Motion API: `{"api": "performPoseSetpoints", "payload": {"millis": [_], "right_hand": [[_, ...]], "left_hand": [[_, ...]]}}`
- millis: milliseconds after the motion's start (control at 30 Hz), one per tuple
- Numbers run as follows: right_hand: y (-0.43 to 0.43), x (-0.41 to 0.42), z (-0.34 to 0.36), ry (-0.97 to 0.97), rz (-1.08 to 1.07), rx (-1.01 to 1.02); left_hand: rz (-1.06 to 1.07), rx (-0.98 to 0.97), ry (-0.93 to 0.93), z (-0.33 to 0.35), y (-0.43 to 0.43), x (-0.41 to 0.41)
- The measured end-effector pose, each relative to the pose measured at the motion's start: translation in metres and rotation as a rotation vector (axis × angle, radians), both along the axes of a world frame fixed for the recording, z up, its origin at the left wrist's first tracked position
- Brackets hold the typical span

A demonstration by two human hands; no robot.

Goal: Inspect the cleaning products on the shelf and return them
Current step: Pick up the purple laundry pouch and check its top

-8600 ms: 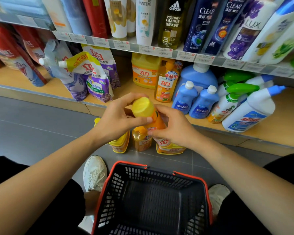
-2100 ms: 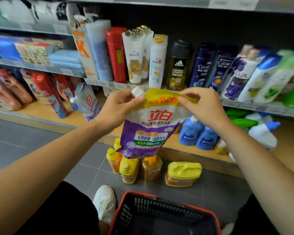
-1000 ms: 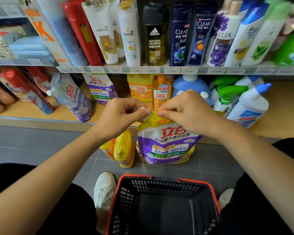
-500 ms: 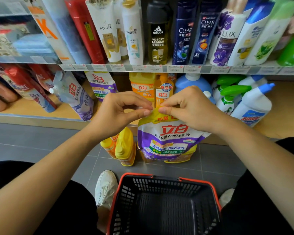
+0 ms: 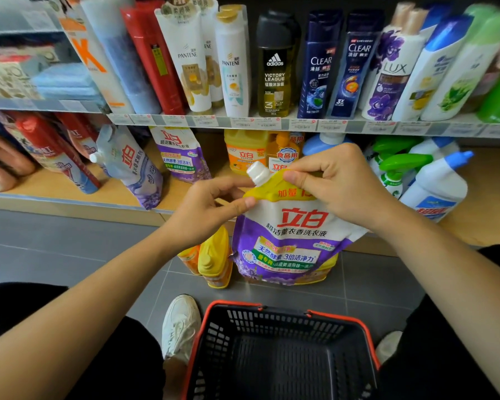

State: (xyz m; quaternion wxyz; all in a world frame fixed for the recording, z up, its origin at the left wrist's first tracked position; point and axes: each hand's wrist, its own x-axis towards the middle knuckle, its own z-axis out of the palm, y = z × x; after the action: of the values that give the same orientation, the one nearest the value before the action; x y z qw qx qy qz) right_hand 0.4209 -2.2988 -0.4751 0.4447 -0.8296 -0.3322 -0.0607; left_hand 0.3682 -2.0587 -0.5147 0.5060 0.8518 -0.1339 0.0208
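Evidently mid-inspection, the left hand [image 5: 211, 209] and right hand [image 5: 338, 183] pinch the detergent pouch [image 5: 295, 235] by its top, while it and the floor bottles [image 5: 214, 255] are not yet back on the shelf [image 5: 55, 183].

My pouch [image 5: 289, 241] is white and purple, with a yellow top band, red characters and a white cap [image 5: 259, 173]. At lower centre, my basket [image 5: 283, 323] is black with a red-orange rim; the floor [image 5: 55, 249] is grey tile, my shoe [image 5: 181, 324] white.
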Motion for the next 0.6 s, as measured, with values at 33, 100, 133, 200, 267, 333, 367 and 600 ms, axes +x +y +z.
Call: {"api": "performPoseSetpoints", "payload": {"millis": [33,100,133,200,267,333,367,600], "right_hand": [[-0.002,0.001,0.001,0.013,-0.015,0.024],[-0.005,0.002,0.003,0.038,-0.038,0.081],[-0.007,0.002,0.004,0.045,-0.044,0.106],[-0.007,0.000,0.005,0.041,-0.051,0.135],[-0.005,-0.002,0.005,0.034,-0.052,0.147],[-0.003,-0.005,0.004,0.026,-0.053,0.157],[-0.003,-0.005,0.003,0.018,-0.060,0.162],[-0.018,0.016,-0.007,0.005,-0.203,0.189]], "left_hand": [[-0.019,0.006,0.045,-0.008,0.004,0.001],[-0.005,-0.028,0.160,-0.026,0.012,0.003],[0.037,-0.038,0.225,-0.035,0.015,0.004],[0.180,-0.051,0.372,-0.050,0.020,0.003],[0.309,-0.127,0.563,-0.063,0.018,-0.001],[0.340,-0.205,0.718,-0.074,0.015,-0.003],[0.323,-0.242,0.769,-0.079,0.013,-0.003],[0.382,-0.585,0.749,-0.095,0.007,0.005]]}}
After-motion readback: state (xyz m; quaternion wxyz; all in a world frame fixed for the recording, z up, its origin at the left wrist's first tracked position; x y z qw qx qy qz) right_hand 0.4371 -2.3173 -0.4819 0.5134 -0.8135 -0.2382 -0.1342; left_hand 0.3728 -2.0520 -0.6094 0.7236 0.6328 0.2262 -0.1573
